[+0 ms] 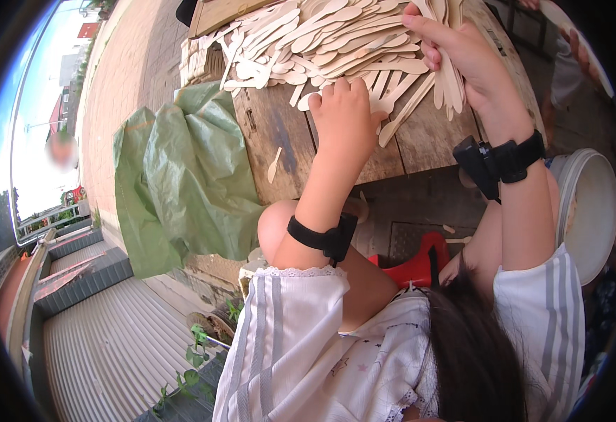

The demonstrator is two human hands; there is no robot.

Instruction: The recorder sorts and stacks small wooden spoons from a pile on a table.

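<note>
A large heap of pale wooden cutlery pieces (pixel 350 42) lies across the far part of a worn wooden table (pixel 280 133). My right hand (pixel 473 60) is closed around a bundle of wooden cutlery (pixel 448 88), its pieces pointing down below the palm, at the right side of the heap. At the near edge of the heap rests my left hand (pixel 347 112), its fingers curled down among the loose pieces. What its fingertips hold, if anything, is hidden beneath them. One stray wooden piece (pixel 274 166) lies on the boards left of that wrist.
Green plastic sheeting (pixel 181 176) hangs over the table's left side. A stack of wooden cutlery (pixel 201 62) stands at the far left, beside a wooden box edge (pixel 223 14). At right is a white bucket (pixel 589 211); a red plastic object (pixel 417 264) sits below. Another person's hand (pixel 582 53) shows far right.
</note>
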